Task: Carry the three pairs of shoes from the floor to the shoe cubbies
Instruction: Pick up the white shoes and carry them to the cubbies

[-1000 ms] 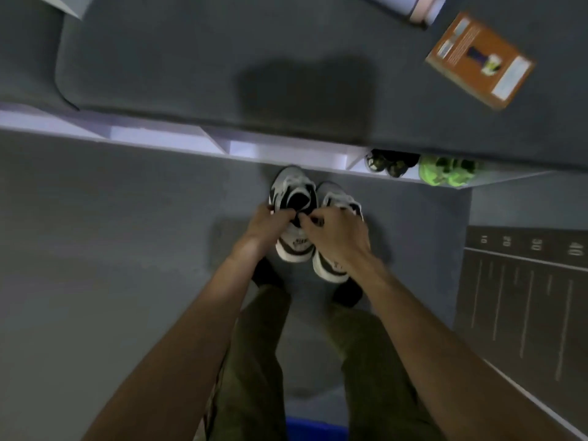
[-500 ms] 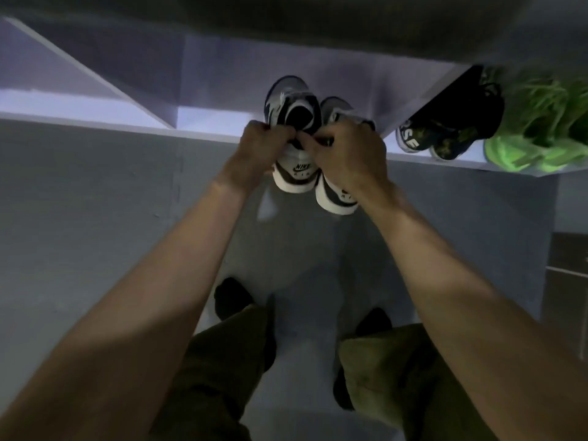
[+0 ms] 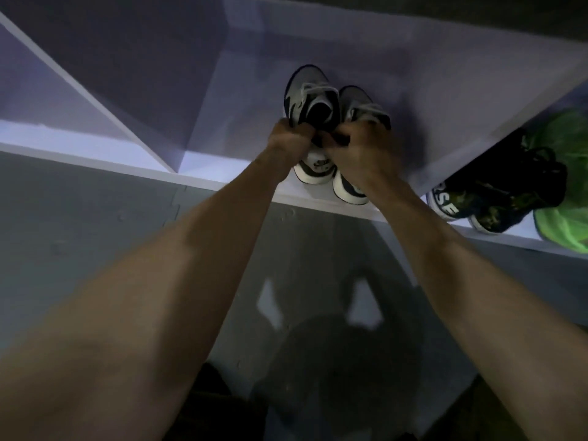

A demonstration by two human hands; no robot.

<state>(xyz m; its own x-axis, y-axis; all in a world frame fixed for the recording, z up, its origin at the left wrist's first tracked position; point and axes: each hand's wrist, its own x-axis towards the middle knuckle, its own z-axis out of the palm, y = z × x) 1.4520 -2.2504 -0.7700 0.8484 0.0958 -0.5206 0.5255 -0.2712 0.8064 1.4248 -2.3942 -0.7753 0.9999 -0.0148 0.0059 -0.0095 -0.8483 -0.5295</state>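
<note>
A pair of white, grey and black sneakers sits inside the middle cubby of the white shoe cubbies [image 3: 241, 186], toes pointing in. My left hand [image 3: 288, 140] grips the heel collar of the left sneaker [image 3: 310, 97]. My right hand [image 3: 361, 148] grips the heel collar of the right sneaker [image 3: 356, 105]. Both heels stick out slightly over the cubby's front edge. In the cubby to the right lie a dark camouflage pair [image 3: 502, 192] and a neon green pair [image 3: 563, 198].
An empty cubby lies to the left, behind a white divider [image 3: 95, 100]. Grey floor [image 3: 95, 237] runs below the shelf edge. My shadow falls on the floor between my forearms, with my dark trousers at the bottom edge.
My hands have carried the white and black sneakers forward from above the floor into the middle cubby. My head has dropped lower and closer to the shelf.
</note>
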